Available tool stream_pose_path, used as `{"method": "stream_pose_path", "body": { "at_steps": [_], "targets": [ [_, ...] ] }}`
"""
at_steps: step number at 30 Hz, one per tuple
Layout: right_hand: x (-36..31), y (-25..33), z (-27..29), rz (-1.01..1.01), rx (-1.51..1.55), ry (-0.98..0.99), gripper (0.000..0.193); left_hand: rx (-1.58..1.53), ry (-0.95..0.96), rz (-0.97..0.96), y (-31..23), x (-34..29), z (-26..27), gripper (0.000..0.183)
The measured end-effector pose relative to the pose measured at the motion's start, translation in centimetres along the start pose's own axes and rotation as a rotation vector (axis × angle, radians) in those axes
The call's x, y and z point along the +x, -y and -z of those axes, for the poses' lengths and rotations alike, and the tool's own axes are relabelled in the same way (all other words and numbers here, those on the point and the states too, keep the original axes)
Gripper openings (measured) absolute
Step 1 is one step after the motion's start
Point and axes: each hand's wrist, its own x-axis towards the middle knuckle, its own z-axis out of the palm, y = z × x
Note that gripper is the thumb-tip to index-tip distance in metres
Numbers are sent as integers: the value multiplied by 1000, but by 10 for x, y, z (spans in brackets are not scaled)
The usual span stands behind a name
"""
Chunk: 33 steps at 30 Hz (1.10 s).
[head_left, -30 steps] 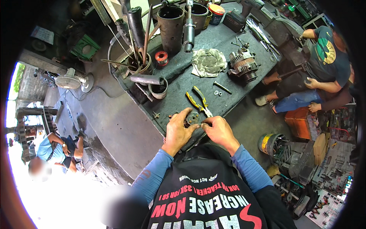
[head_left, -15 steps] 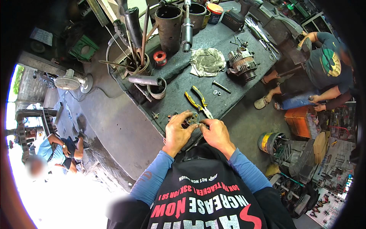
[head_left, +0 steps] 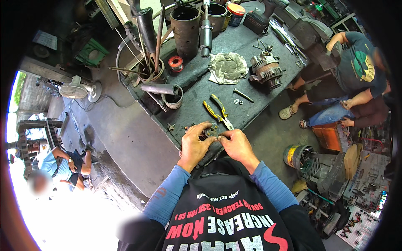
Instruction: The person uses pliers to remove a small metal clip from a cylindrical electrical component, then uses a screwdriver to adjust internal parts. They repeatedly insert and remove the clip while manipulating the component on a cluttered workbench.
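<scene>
My left hand [head_left: 194,143] is closed round a small round metal part [head_left: 212,129] at the near edge of the workbench [head_left: 190,94]. Beside its near rim, my right hand [head_left: 238,147] is pinched, its fingertips close to my left thumb; what they grip is too small to tell. Just beyond the part lie pliers [head_left: 224,120] with yellow and black handles, jaws toward my right hand. Farther off are a bolt [head_left: 243,95], two small nuts or washers [head_left: 238,101] and an alternator [head_left: 266,69]. A stained cloth [head_left: 228,68] lies left of the alternator.
Tins of rods and tools [head_left: 157,77], a solder spool [head_left: 176,63] and tall metal cans [head_left: 185,35] stand on the bench's far left. Wrenches [head_left: 287,37] lie far right. A person [head_left: 356,62] works at the right; another person [head_left: 63,163] sits at the left. A bucket [head_left: 296,156] stands right.
My hands stay at the round part, with only a slight shift of the right one. At the right, the other person's arm and hand have moved up over the blue cloth.
</scene>
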Motion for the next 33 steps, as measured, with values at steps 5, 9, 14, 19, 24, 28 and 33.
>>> {"method": "stream_pose_path", "body": {
  "at_steps": [5,9,14,19,24,28,33],
  "targets": [
    [-10,2,-14,11,41,-114,28,18,-21,-13,3,0,-2,48],
    [-13,5,-16,0,56,-135,27,31,-29,-22,5,0,-2,49],
    [-12,2,-12,-1,112,-113,29,-2,29,-1,3,2,4,49],
    [-10,6,-11,-41,66,-24,29,-63,119,45,-1,6,17,50],
    [-12,5,-14,-44,120,-52,29,-48,112,59,-4,5,15,48],
    [-8,4,-14,-45,119,-56,29,-54,93,67,-3,6,12,46],
    [-7,9,-15,-88,117,-61,29,-51,76,84,-7,6,10,45]
  ]
}}
